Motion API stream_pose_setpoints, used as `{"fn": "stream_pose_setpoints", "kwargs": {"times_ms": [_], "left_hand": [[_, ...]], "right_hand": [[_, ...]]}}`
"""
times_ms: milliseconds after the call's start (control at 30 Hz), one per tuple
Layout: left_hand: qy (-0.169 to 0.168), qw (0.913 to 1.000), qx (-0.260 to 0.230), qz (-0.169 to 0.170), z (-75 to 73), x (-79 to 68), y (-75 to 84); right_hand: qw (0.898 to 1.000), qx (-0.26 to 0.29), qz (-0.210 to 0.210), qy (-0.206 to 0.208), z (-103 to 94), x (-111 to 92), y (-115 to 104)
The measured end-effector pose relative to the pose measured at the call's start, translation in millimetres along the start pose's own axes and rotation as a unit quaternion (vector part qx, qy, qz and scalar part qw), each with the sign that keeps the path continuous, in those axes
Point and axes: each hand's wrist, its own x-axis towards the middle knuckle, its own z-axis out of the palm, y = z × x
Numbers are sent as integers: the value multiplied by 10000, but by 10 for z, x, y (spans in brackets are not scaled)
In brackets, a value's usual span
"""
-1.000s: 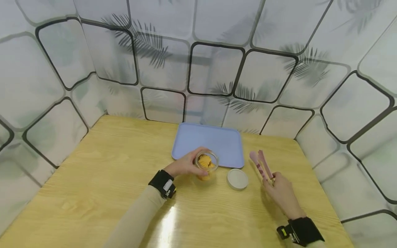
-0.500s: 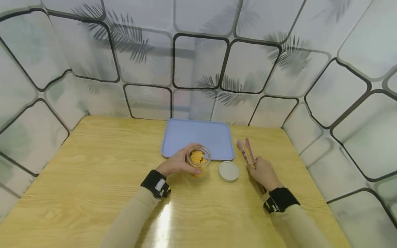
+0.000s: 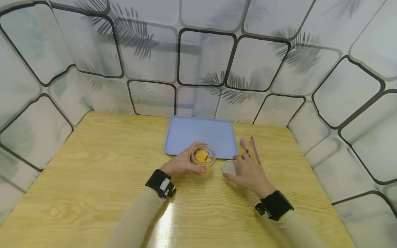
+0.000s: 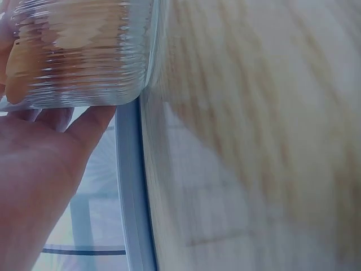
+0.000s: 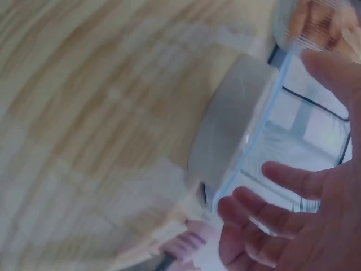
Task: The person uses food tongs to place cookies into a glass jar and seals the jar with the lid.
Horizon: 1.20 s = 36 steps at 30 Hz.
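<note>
My left hand point(image 3: 181, 164) grips a clear glass jar point(image 4: 132, 84) round its side, its open mouth facing up. Orange-yellow biscuits point(image 3: 202, 155) fill part of the jar. Over the round off-white lid point(image 3: 228, 168) reaches my right hand point(image 3: 252, 175), fingers spread and partly bent. In the right wrist view a gap shows between those fingers and the lid point(image 5: 231, 121), which lies flat on the table. Just beyond the right hand lie pink tongs point(image 3: 255, 150), partly hidden by it.
A blue tray point(image 3: 200, 132) lies at the back of the wooden table point(image 3: 118, 165), behind the jar and lid. Patterned curtain-like walls point(image 3: 204, 62) stand round the table's back and sides.
My right hand has let go of the tongs and moved left over the lid. The tongs now rest on the table. My left hand keeps its grip on the jar.
</note>
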Motion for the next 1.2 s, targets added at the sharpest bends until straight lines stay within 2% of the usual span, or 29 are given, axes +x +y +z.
{"fn": "stream_pose_setpoints", "kwargs": {"times_ms": [67,200,300,500,567,667,767,867,933,1200], "left_hand": [[-24,10000,-39,-4,-5,16,12],[-74,10000,-31,22,6,48,42],[-154,9998,-44,66,25,79,59],[-292,9994,-160,115,8,75,61],[-305,9993,-179,140,-2,66,59],[-361,9990,-228,157,-13,61,50],[-395,9988,-260,120,-24,55,33],[-414,9986,-327,82,-27,37,19],[-427,9984,-358,99,-26,25,9],[-471,9967,-635,199,-18,2,-3]], "right_hand": [[9994,-225,174,-219,30,27,-43],[9974,-303,430,-487,46,63,-44],[9978,-142,489,-434,-33,88,-19],[9982,361,-150,451,-387,261,-139],[9964,577,-249,570,-497,328,-224],[9948,806,-414,462,-619,402,-381],[9907,988,-922,145,-660,458,-531],[9810,1196,-1520,-124,-642,509,-643],[9765,1219,-1768,-181,-625,540,-696],[9732,1013,-2016,-443,-608,646,-797]]}}
